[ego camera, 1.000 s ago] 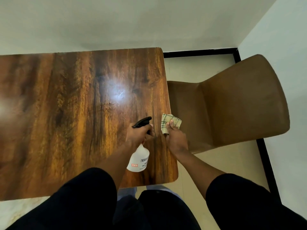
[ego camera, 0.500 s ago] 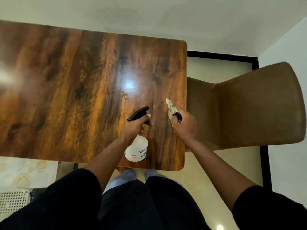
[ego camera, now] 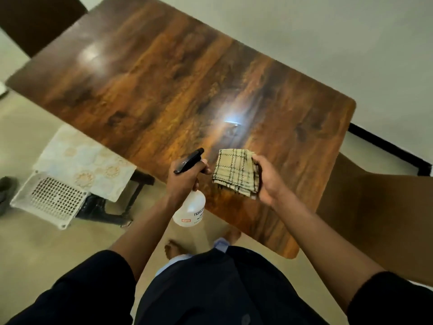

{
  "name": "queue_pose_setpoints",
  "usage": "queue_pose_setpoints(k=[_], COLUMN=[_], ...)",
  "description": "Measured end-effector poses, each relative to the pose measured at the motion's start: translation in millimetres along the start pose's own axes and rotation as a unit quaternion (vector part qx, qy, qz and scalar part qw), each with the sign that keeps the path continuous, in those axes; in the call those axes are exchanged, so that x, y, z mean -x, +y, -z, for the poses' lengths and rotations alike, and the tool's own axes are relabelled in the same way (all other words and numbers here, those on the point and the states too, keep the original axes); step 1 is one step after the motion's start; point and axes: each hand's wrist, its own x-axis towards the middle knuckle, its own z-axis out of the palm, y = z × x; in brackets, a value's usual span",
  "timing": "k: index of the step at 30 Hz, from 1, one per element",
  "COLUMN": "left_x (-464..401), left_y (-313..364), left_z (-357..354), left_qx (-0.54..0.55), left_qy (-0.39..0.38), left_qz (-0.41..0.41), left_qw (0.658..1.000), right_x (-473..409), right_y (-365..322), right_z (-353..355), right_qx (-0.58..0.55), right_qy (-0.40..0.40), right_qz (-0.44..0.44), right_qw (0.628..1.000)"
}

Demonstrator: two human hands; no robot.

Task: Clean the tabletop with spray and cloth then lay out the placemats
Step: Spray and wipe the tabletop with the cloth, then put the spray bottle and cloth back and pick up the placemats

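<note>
Fingers of the left hand (ego camera: pixel 185 181) curl round the spray bottle (ego camera: pixel 190 210); the right hand (ego camera: pixel 268 178) pinches the folded cloth (ego camera: pixel 235 172) at lower centre, above the desk (ego camera: pixel 164 73).

head view, steeply down over tabletop (ego camera: pixel 164 90)

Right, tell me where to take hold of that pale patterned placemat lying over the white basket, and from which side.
Take the pale patterned placemat by its near right corner, which seems to stick out past the white perforated basket with nothing beneath. Come from the side nearest the wooden table and pinch it top and bottom: it lies flat and looks thin, so an overhanging edge is easiest.
</note>
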Motion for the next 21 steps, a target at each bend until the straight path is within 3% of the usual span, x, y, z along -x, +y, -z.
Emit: queue_pose_setpoints(k=[5, 12, 21], left_x=[27, 74, 102], left_y=[-13, -29, -47], left_z=[83, 190, 280], left_qx=[0.033, 0.073, 0.158], left_qy=[0.125, 0.233, 0.274], left_qz=[0.005, 0.015, 0.024], left_qw=[0.992, 0.969, 0.948], right_x=[-12, -16, -32], right_y=[20, 67, 128], right_z=[-86, -199, -304], right_qx=[0.055, 0.142, 0.319], right_qy=[-0.045, -0.072, -0.116], right_qz=[0.015, 0.024, 0.059], right_qw=[0.997, 0.987, 0.939])
